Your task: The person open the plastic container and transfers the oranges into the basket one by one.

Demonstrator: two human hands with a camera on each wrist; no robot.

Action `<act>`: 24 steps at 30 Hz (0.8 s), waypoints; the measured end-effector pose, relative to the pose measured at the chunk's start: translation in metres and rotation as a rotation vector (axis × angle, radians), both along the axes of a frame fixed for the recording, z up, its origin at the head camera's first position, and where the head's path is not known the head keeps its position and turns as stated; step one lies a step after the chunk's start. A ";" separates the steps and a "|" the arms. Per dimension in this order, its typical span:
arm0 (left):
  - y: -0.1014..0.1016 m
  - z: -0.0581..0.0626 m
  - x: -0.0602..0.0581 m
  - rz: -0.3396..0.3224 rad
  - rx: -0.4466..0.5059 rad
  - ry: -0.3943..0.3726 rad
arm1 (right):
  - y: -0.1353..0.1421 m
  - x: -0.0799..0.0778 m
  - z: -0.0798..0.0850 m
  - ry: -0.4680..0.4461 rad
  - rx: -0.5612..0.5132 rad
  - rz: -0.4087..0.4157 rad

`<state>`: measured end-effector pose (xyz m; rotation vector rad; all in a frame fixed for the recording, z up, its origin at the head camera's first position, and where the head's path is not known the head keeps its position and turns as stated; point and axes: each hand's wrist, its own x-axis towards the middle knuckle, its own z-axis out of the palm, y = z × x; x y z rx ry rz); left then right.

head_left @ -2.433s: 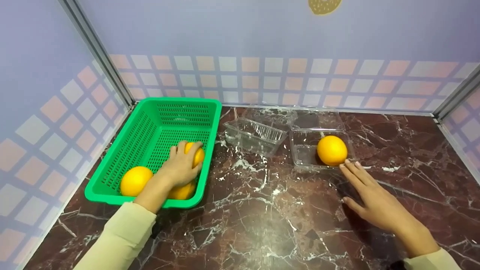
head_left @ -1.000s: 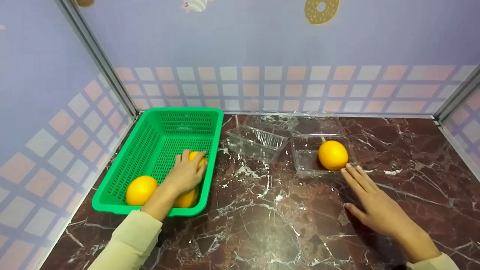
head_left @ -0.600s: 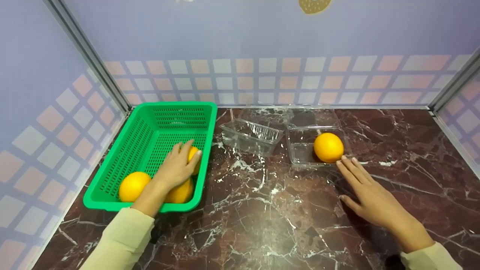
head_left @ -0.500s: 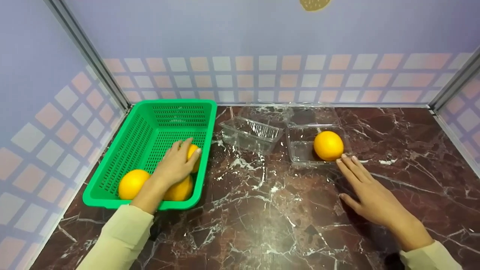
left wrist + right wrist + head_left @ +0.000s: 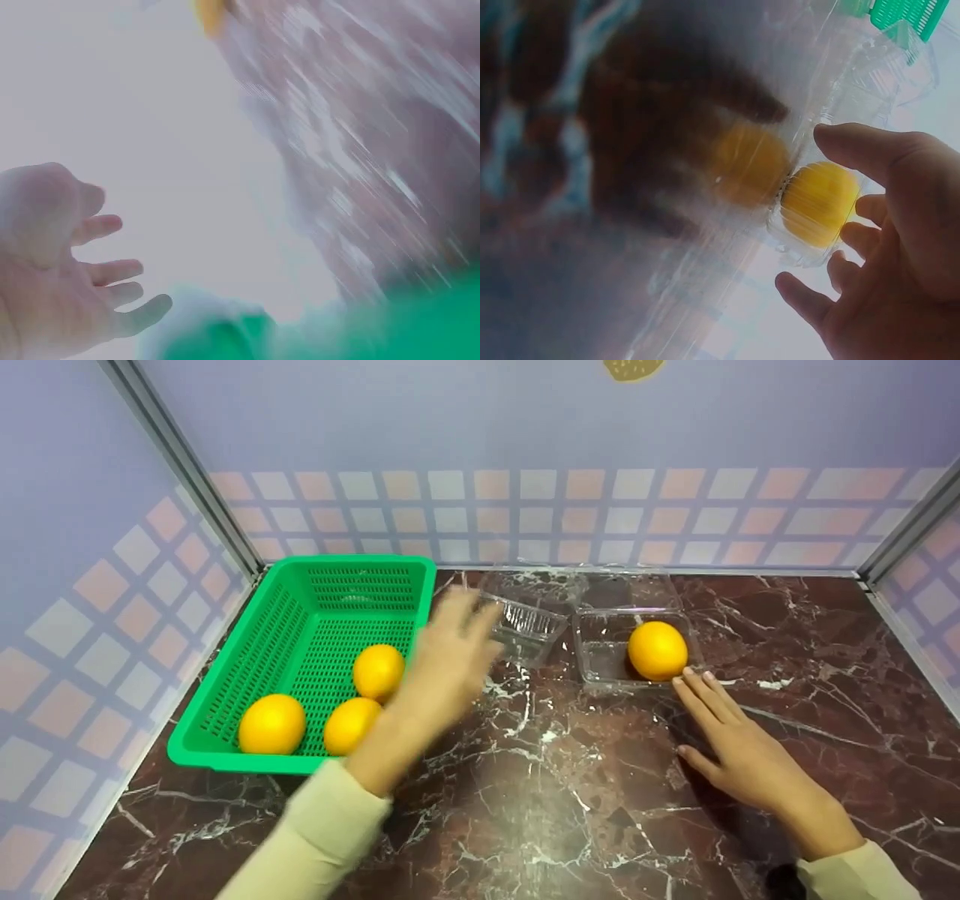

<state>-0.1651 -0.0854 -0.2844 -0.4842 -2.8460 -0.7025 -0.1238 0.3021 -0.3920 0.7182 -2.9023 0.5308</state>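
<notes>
My left hand (image 5: 450, 660), blurred, is over the right rim of the green basket (image 5: 300, 765). In the left wrist view its fingers (image 5: 112, 270) are spread, with nothing between them. Three oranges lie in the basket: one orange (image 5: 271, 725) at the front left, another (image 5: 351, 726) partly behind my forearm, a third (image 5: 379, 671) further back. A single orange (image 5: 658, 651) sits in the right side of a clear plastic clamshell box (image 5: 604, 664), whose lid is folded back. My right hand (image 5: 750, 757) lies with straight fingers, fingertips right at the box's front right corner.
A second clear plastic container (image 5: 529, 634) stands tilted between basket and box, partly covered by my left hand. Behind it all runs a tiled-pattern wall (image 5: 525, 525), with side panels left and right. The tabletop (image 5: 540, 810) is dark marble.
My left hand has come off the rear orange in the basket and moved right, past the basket's rim, without it. My right hand and the boxed orange stay put.
</notes>
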 end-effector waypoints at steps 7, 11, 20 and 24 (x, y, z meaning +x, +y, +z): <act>0.073 -0.005 0.015 -0.198 -0.127 -0.001 | 0.000 0.002 -0.001 -0.024 -0.009 0.000; 0.097 -0.013 0.009 -0.235 -0.108 -0.009 | 0.001 0.002 0.000 -0.036 -0.010 0.005; 0.145 -0.035 -0.017 -0.297 -0.124 0.035 | 0.003 0.001 0.003 -0.033 0.028 -0.013; 0.165 -0.040 -0.026 -0.329 -0.134 0.014 | 0.002 -0.001 0.003 -0.031 0.030 -0.016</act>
